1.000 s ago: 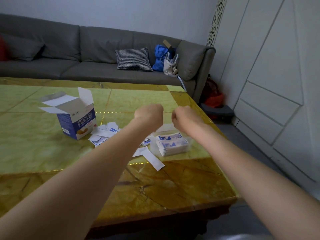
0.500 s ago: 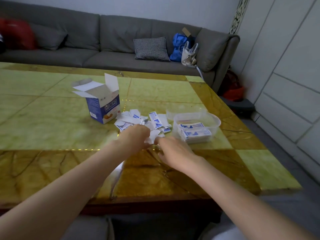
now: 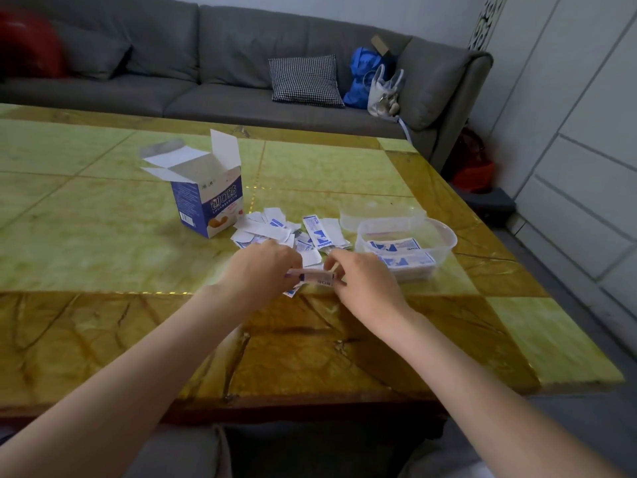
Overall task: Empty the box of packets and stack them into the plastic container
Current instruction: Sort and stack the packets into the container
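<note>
Packets [image 3: 293, 232] lie loose on the counter [image 3: 103, 236] beside the open blue box [image 3: 208, 198] — its lettering too blurred to read; both hands' fingers [image 3: 293, 263] pinch a small stack [image 3: 312, 276], more sit in the container [image 3: 406, 250].

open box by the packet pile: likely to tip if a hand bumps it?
Probably. The box stands upright, taller than wide, and looks emptied, with the loose packets beside it, so likely light. Open flaps give extra catch points. It may also skid on the glossy table.

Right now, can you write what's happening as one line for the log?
step: gathering packets | left hand + right hand: hold small packet bundle | clear plastic container: partly filled | blue-white cardboard box: open | loose packets: on table
</note>
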A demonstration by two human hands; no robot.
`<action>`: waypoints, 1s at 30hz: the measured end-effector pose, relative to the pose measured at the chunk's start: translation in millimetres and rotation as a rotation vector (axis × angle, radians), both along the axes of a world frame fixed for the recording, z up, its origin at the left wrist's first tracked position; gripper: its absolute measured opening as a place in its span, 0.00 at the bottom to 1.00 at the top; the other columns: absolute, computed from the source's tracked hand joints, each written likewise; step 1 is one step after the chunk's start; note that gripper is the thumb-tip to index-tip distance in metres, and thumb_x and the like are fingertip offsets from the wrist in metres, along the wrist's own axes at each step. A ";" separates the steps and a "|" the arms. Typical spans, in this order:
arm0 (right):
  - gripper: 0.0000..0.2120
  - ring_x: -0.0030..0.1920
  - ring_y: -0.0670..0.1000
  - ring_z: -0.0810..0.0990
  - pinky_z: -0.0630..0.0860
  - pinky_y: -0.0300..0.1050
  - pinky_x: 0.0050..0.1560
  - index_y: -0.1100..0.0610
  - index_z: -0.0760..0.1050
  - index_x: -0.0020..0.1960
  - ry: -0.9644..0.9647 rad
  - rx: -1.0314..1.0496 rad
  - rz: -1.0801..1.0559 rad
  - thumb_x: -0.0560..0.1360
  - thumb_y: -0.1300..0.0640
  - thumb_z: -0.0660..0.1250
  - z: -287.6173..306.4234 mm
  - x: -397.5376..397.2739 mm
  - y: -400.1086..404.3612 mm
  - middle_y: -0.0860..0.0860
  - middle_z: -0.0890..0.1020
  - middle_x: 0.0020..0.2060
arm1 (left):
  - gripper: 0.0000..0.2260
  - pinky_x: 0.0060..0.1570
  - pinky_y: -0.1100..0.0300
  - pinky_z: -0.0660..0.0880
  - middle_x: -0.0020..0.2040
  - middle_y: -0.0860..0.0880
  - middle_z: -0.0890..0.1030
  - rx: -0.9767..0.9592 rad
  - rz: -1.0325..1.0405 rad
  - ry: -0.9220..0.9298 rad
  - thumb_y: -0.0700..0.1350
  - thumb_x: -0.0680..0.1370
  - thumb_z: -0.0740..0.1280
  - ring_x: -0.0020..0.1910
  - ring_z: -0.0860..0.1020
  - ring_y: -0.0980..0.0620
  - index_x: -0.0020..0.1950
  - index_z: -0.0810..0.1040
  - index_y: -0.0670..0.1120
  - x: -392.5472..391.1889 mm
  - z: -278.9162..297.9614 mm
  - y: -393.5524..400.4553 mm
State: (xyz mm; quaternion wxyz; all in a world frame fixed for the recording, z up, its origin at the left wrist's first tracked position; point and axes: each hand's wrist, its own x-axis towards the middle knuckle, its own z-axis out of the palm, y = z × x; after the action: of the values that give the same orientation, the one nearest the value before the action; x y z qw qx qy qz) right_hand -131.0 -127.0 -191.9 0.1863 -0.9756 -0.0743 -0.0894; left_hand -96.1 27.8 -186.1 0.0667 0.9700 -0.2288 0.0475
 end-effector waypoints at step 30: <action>0.10 0.53 0.50 0.75 0.75 0.44 0.52 0.55 0.76 0.56 -0.060 -0.200 0.238 0.79 0.60 0.58 8.7 -13.8 -1.5 0.51 0.80 0.50 | 0.15 0.45 0.61 0.71 0.56 0.48 0.76 0.023 0.082 0.108 0.53 0.75 0.65 0.52 0.75 0.49 0.58 0.75 0.46 -3.4 -4.9 8.8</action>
State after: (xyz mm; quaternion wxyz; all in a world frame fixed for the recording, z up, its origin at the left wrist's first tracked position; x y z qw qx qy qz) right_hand -144.8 -128.5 -183.2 0.0953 -0.9704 -0.2036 -0.0881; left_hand -99.5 36.6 -191.0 0.0659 0.9804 -0.1856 -0.0049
